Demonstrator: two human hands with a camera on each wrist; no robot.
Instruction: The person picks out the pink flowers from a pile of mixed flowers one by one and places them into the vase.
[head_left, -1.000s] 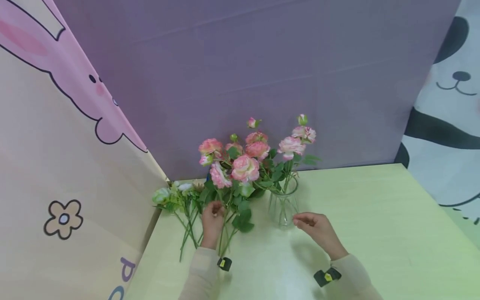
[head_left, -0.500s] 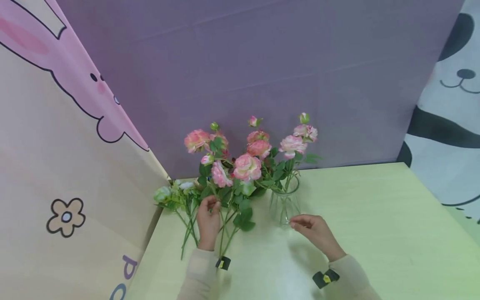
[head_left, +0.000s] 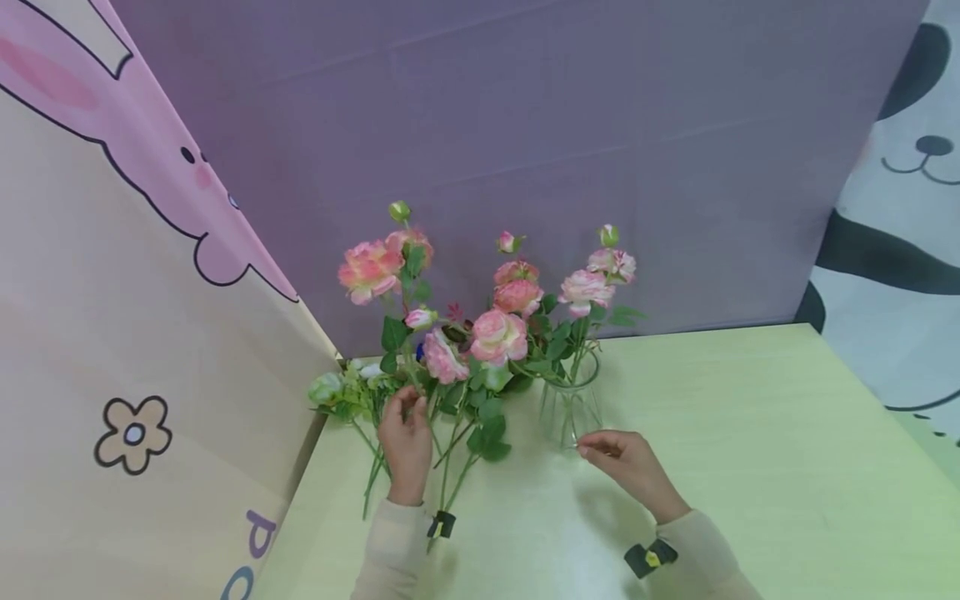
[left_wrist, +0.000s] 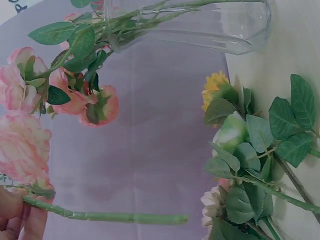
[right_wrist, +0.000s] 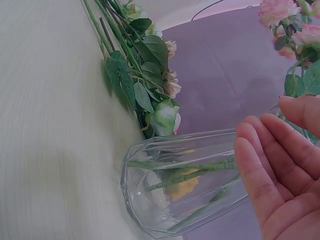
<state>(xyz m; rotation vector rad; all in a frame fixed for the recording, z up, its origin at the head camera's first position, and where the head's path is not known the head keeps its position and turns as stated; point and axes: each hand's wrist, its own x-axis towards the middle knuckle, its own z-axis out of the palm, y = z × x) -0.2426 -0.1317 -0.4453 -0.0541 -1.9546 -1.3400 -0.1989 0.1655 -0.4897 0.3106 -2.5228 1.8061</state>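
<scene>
My left hand [head_left: 407,442] pinches the green stem [left_wrist: 115,216] of a pink peony spray [head_left: 371,271] between thumb and fingers. The stem's lower end hangs free below the hand in the left wrist view. The spray stands upright, left of the other blooms. A clear faceted glass vase [head_left: 570,417] stands on the table with pink peonies [head_left: 587,293] in it, their stems [right_wrist: 187,175] visible through the glass. Beside the vase's lower right is my right hand [head_left: 633,467], its fingers loosely bent and holding nothing; they overlap the glass in the right wrist view.
Several loose flowers lie on the pale table [head_left: 750,450] left of the vase, among them green-white blooms [head_left: 326,388] and a yellow one [left_wrist: 217,90]. A purple backdrop [head_left: 525,125] rises behind the table; a printed panel [head_left: 135,333] borders the left side.
My left hand has moved left with the peony spray, drawing its blooms up and away from the other flowers. My right hand has shifted slightly left, closer to the vase.
</scene>
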